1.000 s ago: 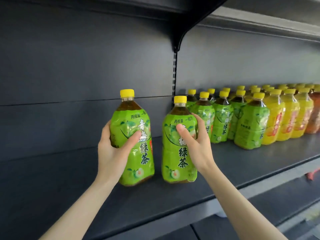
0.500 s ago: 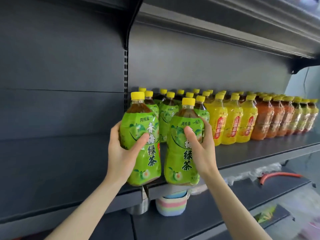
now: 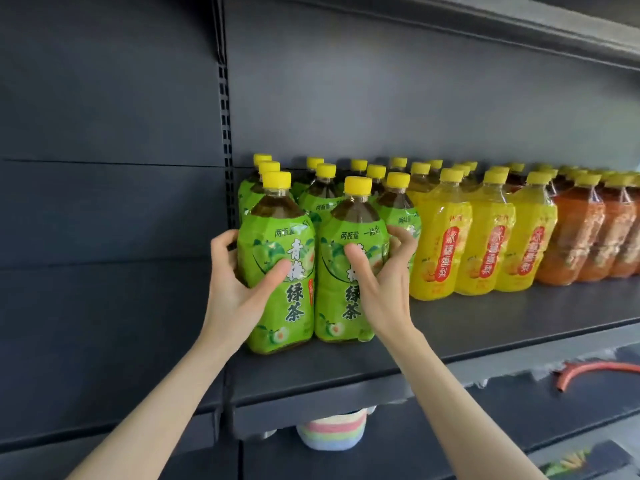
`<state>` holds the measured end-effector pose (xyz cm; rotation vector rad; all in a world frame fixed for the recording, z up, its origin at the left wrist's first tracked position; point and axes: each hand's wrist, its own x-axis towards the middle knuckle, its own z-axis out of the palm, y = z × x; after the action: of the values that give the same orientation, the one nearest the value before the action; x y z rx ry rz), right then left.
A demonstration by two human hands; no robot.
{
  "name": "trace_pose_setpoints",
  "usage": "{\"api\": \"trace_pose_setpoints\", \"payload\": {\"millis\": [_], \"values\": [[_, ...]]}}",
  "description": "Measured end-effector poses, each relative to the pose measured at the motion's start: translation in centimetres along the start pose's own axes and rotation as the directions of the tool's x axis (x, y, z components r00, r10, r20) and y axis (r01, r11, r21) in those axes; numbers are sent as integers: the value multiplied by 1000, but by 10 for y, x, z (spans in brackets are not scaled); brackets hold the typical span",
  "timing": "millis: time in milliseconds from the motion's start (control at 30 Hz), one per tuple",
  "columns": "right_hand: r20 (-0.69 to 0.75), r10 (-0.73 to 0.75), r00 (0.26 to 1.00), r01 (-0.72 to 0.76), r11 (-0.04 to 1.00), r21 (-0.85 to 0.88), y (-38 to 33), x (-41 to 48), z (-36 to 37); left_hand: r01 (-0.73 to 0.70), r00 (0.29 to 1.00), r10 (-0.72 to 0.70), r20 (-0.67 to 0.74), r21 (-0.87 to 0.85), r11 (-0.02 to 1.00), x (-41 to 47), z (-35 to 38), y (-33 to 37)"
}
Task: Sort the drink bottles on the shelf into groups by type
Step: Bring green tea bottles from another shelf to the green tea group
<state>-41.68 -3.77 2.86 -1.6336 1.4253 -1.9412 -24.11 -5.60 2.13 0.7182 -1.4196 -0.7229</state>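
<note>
Setting: shop aisle. Dark metal shelf (image 3: 485, 327) with slotted upright (image 3: 227, 140) and back panel. Many identical bottles in rows by label colour: green bottles (image 3: 322, 202) at the shelf's left end, yellow bottles (image 3: 485, 244) beside, orange bottles (image 3: 575, 244) toward the right edge.

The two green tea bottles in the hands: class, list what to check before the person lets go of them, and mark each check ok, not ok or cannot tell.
1. Left hand grips left green bottle: ok.
2. Right hand grips right green bottle: ok.
3. Both bottles upright: ok.
4. Both in front of the green group, not the yellow bottles: ok.
5. Bases resting fully on the shelf: cannot tell.
6. Caps tight: cannot tell.
</note>
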Motion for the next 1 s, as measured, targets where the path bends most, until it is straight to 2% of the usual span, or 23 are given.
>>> {"api": "trace_pose_setpoints", "payload": {"millis": [133, 200, 300, 400, 533, 667, 767, 1000], "values": [[-1, -47, 999, 47, 993, -106, 22, 12, 3, -7, 1000, 6, 14, 71, 997, -2, 2, -6], [9, -133, 991, 132, 968, -211, 26, 8, -1, 8, 1000, -5, -20, 141, 990, -7, 3, -9], [112, -174, 978, 197, 947, -253, 32, -1, -13, 99, 992, -66, -111, 322, 941, -19, 9, -8], [212, -197, 957, 246, 940, -236, 41, -9, -27, 144, 982, -83, -167, 396, 907, -35, 20, -9], [218, -207, 954, 258, 937, -236, 44, -12, -33, 186, 967, -110, -231, 341, 921, -47, 27, -10], [195, -209, 958, 262, 914, -310, 50, -6, -30, 213, 965, -152, -212, 303, 929, -42, 28, -12], [164, -218, 962, 266, 882, -389, 53, -1, -23, 220, 965, -153, -211, 346, 912, -33, 28, -18], [99, -349, 932, 349, 790, -504, 58, 12, -12, 245, 963, -163, -216, 438, 865, -16, 29, -28]]}}
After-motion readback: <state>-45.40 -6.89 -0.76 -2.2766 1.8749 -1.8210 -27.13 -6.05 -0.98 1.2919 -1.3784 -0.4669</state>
